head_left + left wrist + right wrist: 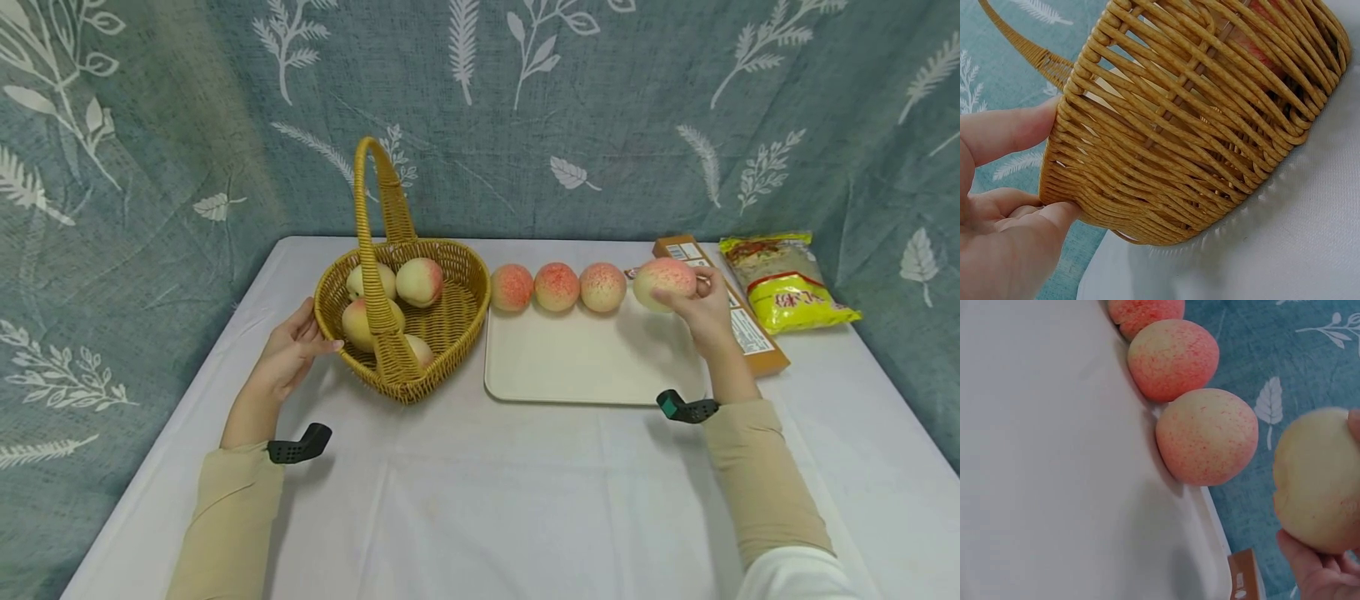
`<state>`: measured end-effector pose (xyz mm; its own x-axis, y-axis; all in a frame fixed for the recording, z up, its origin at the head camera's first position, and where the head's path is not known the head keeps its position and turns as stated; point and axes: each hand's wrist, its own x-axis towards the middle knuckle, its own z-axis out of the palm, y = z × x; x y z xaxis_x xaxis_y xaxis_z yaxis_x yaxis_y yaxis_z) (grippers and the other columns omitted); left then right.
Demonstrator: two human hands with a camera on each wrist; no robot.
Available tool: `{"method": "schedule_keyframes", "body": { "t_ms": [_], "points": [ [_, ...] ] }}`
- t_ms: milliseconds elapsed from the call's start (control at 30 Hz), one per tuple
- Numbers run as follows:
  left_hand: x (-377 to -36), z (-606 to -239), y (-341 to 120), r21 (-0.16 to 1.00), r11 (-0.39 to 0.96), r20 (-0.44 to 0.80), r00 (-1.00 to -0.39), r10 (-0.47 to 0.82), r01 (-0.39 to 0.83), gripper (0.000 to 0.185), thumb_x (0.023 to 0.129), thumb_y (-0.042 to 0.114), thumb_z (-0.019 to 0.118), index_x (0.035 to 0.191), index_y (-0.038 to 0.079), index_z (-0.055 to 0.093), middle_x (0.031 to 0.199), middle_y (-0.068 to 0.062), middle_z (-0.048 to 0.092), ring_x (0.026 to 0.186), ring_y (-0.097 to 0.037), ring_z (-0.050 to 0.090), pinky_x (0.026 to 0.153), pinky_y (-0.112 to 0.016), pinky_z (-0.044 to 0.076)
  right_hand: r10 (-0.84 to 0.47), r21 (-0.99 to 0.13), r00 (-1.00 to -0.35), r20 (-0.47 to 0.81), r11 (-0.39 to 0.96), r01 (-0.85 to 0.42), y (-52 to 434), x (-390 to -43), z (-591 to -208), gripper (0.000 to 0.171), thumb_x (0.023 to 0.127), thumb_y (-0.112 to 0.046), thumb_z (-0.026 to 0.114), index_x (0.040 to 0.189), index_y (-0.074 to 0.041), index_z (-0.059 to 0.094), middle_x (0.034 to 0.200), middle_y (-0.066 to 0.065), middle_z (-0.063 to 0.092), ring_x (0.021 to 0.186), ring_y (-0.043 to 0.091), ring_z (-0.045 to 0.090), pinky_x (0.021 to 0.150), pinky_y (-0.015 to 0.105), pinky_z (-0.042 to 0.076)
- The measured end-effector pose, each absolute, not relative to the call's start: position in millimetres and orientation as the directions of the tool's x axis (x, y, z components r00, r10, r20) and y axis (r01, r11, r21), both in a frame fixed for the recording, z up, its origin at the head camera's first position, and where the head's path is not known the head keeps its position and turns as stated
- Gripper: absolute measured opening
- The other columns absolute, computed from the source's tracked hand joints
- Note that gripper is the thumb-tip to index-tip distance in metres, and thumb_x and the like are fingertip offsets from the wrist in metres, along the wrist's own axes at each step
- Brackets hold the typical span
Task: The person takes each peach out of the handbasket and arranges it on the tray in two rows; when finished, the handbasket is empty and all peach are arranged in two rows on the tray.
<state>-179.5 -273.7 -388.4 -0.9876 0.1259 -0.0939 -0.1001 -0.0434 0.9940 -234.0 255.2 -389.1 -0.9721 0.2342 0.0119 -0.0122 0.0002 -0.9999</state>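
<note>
Peach (pixel 663 282) number four sits in the right hand (pixel 701 312), fingers curled round it from below and behind, held just above the far right corner of the cream tray (pixel 585 358). To that hand's left, three more peaches (pixel 557 287) stand in a row along the tray's far edge, each touching or nearly touching its neighbour; the wrist view shows the nearest one (pixel 1207 436) resting right on the rim. Beyond the hand lie a brown box (pixel 738 321) and a yellow packet (pixel 783 287).

The left hand (pixel 288 354) has its fingers laid loosely against the near-left wall of the wicker basket (pixel 442 329), thumb on the rim, steadying it rather than gripping; four peaches (pixel 418 281) lie inside.

My worry is the rim: round fruit perched on that edge could roll off the back if the held peach is set down hard against the row. Set too far right, it may tip over the corner toward the box. The basket looks light, so a push from the left hand might slide it along the bench (pixel 480 500).
</note>
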Motion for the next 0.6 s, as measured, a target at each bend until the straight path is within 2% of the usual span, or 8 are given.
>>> {"method": "schedule_keyframes", "body": {
  "t_ms": [100,167,233,333,600],
  "points": [
    [-179.4,-387.5,-273.3,0.994,-0.044,-0.097,-0.988,0.123,-0.103,0.095,0.088,-0.017,0.05,0.15,0.003,-0.019,0.159,-0.014,-0.018,0.147,-0.023,-0.007,0.117,-0.026,0.011,0.269,-0.994,-0.962,-0.052,0.08,0.076,254.7,-236.2,-389.2,0.065,0.085,-0.007,0.071,0.141,-0.011,0.037,0.124,0.004,0.049,0.106,0.008,0.048,0.085,0.013,0.046],
    [-179.4,-386.9,-273.0,0.993,-0.045,-0.1,-0.988,0.12,-0.106,0.095,0.088,-0.017,0.05,0.15,0.004,-0.019,0.159,-0.013,-0.018,0.147,-0.022,-0.007,0.117,-0.026,0.011,0.274,-0.984,-0.959,-0.071,0.137,0.112,254.4,-237.1,-389.5,0.074,0.086,-0.012,0.072,0.149,-0.007,0.034,0.136,0.01,0.045,0.114,0.011,0.046,0.094,0.017,0.044],
    [-179.3,-386.6,-272.6,0.993,-0.045,-0.103,-0.987,0.119,-0.109,0.095,0.088,-0.017,0.05,0.151,0.004,-0.019,0.159,-0.013,-0.018,0.147,-0.022,-0.007,0.117,-0.025,0.011,0.273,-0.971,-0.959,-0.078,0.198,0.135,254.4,-238.1,-390.5,0.075,0.086,-0.018,0.073,0.15,-0.004,0.036,0.143,0.013,0.042,0.116,0.012,0.045,0.098,0.021,0.042],
    [-179.2,-386.4,-272.4,0.993,-0.042,-0.105,-0.987,0.119,-0.111,0.095,0.088,-0.017,0.05,0.151,0.004,-0.018,0.159,-0.013,-0.018,0.147,-0.022,-0.007,0.117,-0.026,0.011,0.276,-0.952,-0.958,-0.079,0.263,0.155,254.2,-239.2,-392.1,0.074,0.085,-0.024,0.075,0.147,-0.002,0.041,0.142,0.015,0.046,0.116,0.014,0.047,0.098,0.024,0.043],
    [-178.2,-385.8,-272.2,0.993,-0.042,-0.101,-0.988,0.118,-0.106,0.095,0.088,-0.016,0.051,0.15,0.003,-0.019,0.159,-0.014,-0.018,0.147,-0.023,-0.007,0.117,-0.025,0.011,0.336,-0.912,-0.939,-0.081,0.354,0.205,253.0,-244.4,-398.4,0.086,0.08,-0.03,0.079,0.149,-0.003,0.037,0.146,0.017,0.044,0.13,0.027,0.044,0.108,0.034,0.039]
  ]
}}
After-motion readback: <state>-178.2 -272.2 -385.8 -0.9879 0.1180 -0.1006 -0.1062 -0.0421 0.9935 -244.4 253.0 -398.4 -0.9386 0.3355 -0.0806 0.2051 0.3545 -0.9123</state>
